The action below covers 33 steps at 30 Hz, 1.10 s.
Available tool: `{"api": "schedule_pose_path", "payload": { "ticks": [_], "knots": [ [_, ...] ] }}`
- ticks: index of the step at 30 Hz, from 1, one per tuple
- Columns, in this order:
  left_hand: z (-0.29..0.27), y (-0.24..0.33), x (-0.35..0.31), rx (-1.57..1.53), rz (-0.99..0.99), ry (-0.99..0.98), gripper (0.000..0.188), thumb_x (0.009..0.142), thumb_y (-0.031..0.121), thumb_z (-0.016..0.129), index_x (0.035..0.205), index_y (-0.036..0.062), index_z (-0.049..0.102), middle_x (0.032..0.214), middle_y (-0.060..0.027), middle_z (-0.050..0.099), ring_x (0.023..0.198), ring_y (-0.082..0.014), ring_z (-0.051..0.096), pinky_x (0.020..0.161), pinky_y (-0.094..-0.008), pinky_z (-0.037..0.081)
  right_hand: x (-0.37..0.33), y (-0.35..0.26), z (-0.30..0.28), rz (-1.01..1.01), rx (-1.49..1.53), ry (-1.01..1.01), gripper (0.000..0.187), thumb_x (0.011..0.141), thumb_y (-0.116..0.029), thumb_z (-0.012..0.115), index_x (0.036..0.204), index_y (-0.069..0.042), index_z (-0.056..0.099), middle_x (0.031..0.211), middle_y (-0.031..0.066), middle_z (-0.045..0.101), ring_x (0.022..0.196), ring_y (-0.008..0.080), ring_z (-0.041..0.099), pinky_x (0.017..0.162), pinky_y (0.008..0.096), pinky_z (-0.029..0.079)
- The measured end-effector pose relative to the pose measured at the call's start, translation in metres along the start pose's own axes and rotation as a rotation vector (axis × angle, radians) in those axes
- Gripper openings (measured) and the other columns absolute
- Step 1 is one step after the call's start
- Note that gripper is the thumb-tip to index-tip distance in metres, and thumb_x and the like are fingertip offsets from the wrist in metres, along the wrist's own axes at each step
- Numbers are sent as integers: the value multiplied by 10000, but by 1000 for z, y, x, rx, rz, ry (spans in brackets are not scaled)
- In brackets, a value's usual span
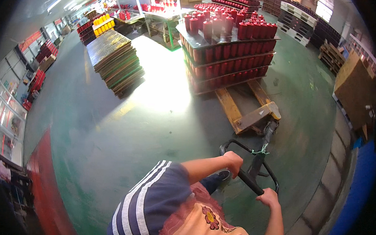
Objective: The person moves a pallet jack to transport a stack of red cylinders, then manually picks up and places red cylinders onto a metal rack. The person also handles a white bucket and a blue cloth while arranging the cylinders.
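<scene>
Both my hands grip the black loop handle [249, 180] of a yellow pallet jack [251, 117]. My left hand [234, 161] is wrapped round the upper left part of the bar. Round its lower right end my right hand [269, 197] is closed. A green tie is knotted on the dark shaft [263, 153] above the handle. The jack's worn forks point away from me toward a tiered stack of red bottles [229, 51], several layers high with boards between them. Whether the fork tips reach under the stack is hidden.
Left of the bottles stands a pile of flat boards [116, 62]. Behind are a green-legged table [163, 20] and yellow bottles [102, 23]. A large cardboard sheet [356, 90] and wooden pallets [332, 57] stand at the right, with a blue surface [360, 194] nearer me.
</scene>
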<state>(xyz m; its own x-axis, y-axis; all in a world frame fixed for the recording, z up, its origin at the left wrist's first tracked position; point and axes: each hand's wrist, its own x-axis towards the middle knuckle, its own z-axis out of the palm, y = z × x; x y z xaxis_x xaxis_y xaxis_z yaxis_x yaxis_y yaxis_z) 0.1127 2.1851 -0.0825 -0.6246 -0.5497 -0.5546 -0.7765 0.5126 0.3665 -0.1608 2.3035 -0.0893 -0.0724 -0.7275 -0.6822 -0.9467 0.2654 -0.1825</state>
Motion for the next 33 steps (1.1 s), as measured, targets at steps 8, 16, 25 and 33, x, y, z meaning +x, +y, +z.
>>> {"api": "schedule_pose_path", "payload": {
  "ticks": [8, 16, 25, 33],
  "knots": [
    [74, -54, -111, 34, 42, -64, 324, 590, 388, 809, 765, 125, 737, 713, -23, 692, 720, -196, 689, 633, -349, 518, -78, -93, 113, -15, -15, 36, 408, 606, -391, 730, 898, -107, 738, 886, 149, 710, 869, 335, 671, 774, 411, 513],
    [122, -151, -216, 108, 169, -27, 426, 573, 411, 830, 869, 117, 749, 847, -85, 714, 840, -272, 690, 714, -406, 535, -121, -219, 218, 85, -4, 37, 404, 596, -389, 755, 887, -110, 736, 872, 131, 713, 854, 316, 675, 766, 404, 512],
    [185, -257, -329, 111, 212, -100, 411, 549, 400, 852, 868, 157, 763, 854, -57, 719, 851, -246, 691, 712, -376, 527, -166, -355, 340, 178, 161, 47, 467, 587, -398, 794, 930, -86, 739, 865, 132, 716, 846, 299, 684, 758, 401, 512],
    [255, -280, -461, 193, 175, -114, 315, 554, 373, 839, 744, 141, 743, 737, 16, 712, 746, -158, 697, 665, -321, 532, -268, -440, 432, 189, 186, 80, 414, 573, -377, 792, 862, -86, 736, 804, 120, 714, 807, 299, 688, 730, 400, 517]
  ]
}}
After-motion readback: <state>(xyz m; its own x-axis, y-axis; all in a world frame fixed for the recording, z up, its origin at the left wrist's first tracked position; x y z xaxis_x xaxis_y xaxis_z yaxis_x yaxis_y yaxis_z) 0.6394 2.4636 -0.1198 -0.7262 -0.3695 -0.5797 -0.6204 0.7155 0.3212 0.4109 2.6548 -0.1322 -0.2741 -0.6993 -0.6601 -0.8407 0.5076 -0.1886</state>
